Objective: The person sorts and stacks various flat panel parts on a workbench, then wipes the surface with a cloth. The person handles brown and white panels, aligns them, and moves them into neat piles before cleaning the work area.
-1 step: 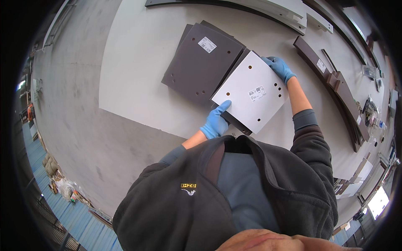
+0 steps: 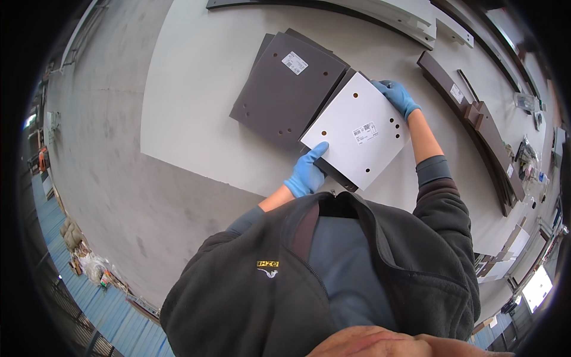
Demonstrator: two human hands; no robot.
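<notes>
A white board [image 2: 348, 149] with several drilled holes and a paper label rests tilted on a stack of dark boards [image 2: 343, 177], whose edges show beneath it. My left hand [image 2: 307, 172], in a blue glove, grips the white board's near left edge, thumb on top and fingers out of sight below. On the far right edge my gloved right hand [image 2: 395, 97] is closed round the side; its fingertips are partly hidden. Just to the left lies another stack of dark grey-brown boards [image 2: 285, 95], its top one drilled and labelled, touching or nearly touching the white board.
All of this is on a broad pale tabletop [image 2: 190, 101]. Long dark brown strips [image 2: 452, 104] lie to the right, with shorter brown pieces on them. White and dark long parts [image 2: 380, 18] line the far side. Plastic bags and small hardware [image 2: 526, 152] sit at the right edge.
</notes>
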